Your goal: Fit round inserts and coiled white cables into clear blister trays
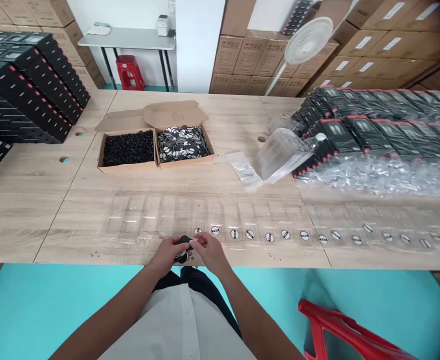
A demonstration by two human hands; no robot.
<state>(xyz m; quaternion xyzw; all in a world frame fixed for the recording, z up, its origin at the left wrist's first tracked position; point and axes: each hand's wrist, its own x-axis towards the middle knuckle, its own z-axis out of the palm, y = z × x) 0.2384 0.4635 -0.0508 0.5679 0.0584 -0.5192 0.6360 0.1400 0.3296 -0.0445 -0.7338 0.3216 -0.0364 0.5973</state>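
Note:
My left hand is closed around several small round discs, black with some white print showing. Beside it, the thumb and fingers of my right hand pinch together at the edge of the top black disc. Both hands are over the table's front edge. Just beyond them lies a long row of clear plastic trays. From the middle to the right, the trays carry single black-and-white discs, such as a disc right of my hands. In the left trays no discs show.
Two open cardboard boxes stand behind the trays: a box of small black parts and a box of black-and-white discs. Clear plastic packaging and wrapped black boxes are at right. Black boxes pile at left. A red stool stands below.

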